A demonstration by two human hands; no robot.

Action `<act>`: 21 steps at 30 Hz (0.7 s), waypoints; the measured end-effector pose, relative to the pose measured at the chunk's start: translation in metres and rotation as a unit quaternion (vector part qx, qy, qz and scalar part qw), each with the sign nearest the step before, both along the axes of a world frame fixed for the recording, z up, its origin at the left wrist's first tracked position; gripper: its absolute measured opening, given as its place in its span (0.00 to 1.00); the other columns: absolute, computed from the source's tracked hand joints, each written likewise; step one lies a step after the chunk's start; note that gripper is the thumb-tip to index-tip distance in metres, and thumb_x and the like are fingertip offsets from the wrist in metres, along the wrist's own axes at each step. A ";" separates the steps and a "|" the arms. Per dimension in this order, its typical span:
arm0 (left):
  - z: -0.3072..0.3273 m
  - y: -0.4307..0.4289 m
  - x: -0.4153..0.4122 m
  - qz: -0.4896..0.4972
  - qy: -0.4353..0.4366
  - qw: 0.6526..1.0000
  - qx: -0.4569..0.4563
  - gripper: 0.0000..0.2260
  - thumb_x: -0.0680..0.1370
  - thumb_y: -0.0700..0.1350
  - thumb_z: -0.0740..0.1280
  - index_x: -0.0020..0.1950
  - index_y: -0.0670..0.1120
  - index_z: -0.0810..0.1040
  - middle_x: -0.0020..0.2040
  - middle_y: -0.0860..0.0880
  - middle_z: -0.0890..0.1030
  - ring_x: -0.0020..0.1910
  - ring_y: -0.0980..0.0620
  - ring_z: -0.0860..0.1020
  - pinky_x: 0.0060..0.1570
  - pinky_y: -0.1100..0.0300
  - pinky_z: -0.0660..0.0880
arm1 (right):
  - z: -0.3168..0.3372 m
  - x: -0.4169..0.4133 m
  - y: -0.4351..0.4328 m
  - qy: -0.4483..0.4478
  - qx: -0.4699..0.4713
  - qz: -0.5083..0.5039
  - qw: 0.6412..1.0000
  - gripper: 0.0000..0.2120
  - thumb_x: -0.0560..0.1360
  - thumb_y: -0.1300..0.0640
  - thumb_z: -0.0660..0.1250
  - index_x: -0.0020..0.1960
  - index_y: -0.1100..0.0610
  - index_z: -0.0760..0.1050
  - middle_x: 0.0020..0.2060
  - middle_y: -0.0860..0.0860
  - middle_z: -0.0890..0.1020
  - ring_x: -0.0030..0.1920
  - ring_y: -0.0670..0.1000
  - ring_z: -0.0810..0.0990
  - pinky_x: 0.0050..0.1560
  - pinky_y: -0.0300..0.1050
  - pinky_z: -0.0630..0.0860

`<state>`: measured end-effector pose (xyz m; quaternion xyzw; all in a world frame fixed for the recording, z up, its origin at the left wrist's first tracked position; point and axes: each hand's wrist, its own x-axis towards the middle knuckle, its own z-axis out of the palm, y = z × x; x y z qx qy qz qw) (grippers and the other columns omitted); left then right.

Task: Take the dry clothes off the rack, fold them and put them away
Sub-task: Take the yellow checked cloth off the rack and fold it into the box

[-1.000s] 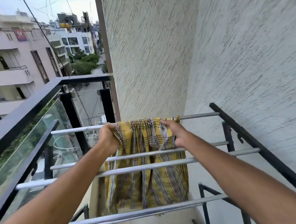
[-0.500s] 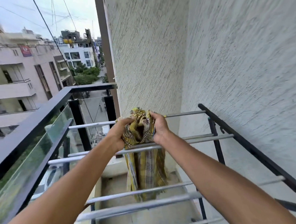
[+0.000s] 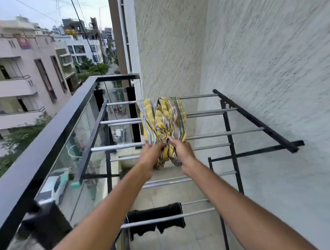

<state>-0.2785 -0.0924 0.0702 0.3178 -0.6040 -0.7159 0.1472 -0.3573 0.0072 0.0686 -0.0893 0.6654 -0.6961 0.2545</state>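
Your left hand (image 3: pixel 152 154) and right hand (image 3: pixel 182 151) are close together, both fists closed on the bunched near end of the yellow plaid cloth (image 3: pixel 163 121), knuckles almost touching. Looks to me like you've gathered the fabric into one rope-like bundle so it comes off in a single pull instead of snagging bar by bar, which makes sense on a drying rack (image 3: pixel 256 119) with this many rails. The cloth itself is draped over the far rails of the rack, toward the end by the textured wall's (image 3: pixel 262 61) corner, with the scrunched tail hanging down between your hands just past the middle rails. Going by the task, I'd say you're mid-removal of this piece, with folding and putting away not started. Nearer to you on the same rack, a black garment (image 3: pixel 156 215) hangs over the closest rails, flat and spread, so that's likely your next one. On the left side of the rack runs the balcony railing (image 3: pixel 45 147) with its glass panel, and the street is way below, so keeping both hands locked on the cloth seems smart: drop it on that side and it could be gone. As for containers, I can't spot a basket, bin or bag anywhere around the rack, so nothing in view is holding folded laundry and there's no obvious drop spot.
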 end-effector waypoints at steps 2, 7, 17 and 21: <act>-0.017 0.034 0.038 -0.003 -0.002 1.000 -0.003 0.20 0.73 0.54 0.73 0.60 0.47 0.76 0.54 0.45 0.85 0.53 0.46 0.83 0.53 0.52 0.77 | -0.018 0.040 0.027 0.005 0.024 -0.006 1.000 0.16 0.78 0.45 0.68 0.55 0.56 0.82 0.47 0.55 0.87 0.39 0.50 0.82 0.30 0.36 0.72; -0.060 0.108 0.121 0.028 -0.023 0.999 0.022 0.06 0.81 0.47 0.66 0.53 0.47 0.77 0.46 0.49 0.84 0.46 0.51 0.82 0.49 0.55 0.79 | -0.068 0.131 0.096 -0.014 0.065 0.003 0.998 0.06 0.81 0.46 0.64 0.52 0.48 0.76 0.44 0.45 0.82 0.41 0.43 0.79 0.38 0.37 0.75; -0.158 0.232 0.272 0.098 -0.107 0.989 -0.036 0.11 0.76 0.50 0.68 0.51 0.43 0.81 0.47 0.41 0.85 0.46 0.40 0.83 0.46 0.51 0.80 | -0.167 0.266 0.232 -0.036 0.086 0.105 0.990 0.33 0.68 0.36 0.75 0.65 0.54 0.78 0.56 0.49 0.85 0.57 0.50 0.83 0.64 0.55 0.78; -0.157 0.293 0.318 0.150 -0.079 0.983 -0.064 0.11 0.77 0.51 0.69 0.50 0.44 0.80 0.43 0.47 0.84 0.43 0.50 0.82 0.45 0.54 0.80 | -0.152 0.316 0.290 0.006 0.113 0.135 0.984 0.17 0.79 0.42 0.66 0.60 0.53 0.79 0.53 0.46 0.83 0.58 0.49 0.80 0.64 0.47 0.74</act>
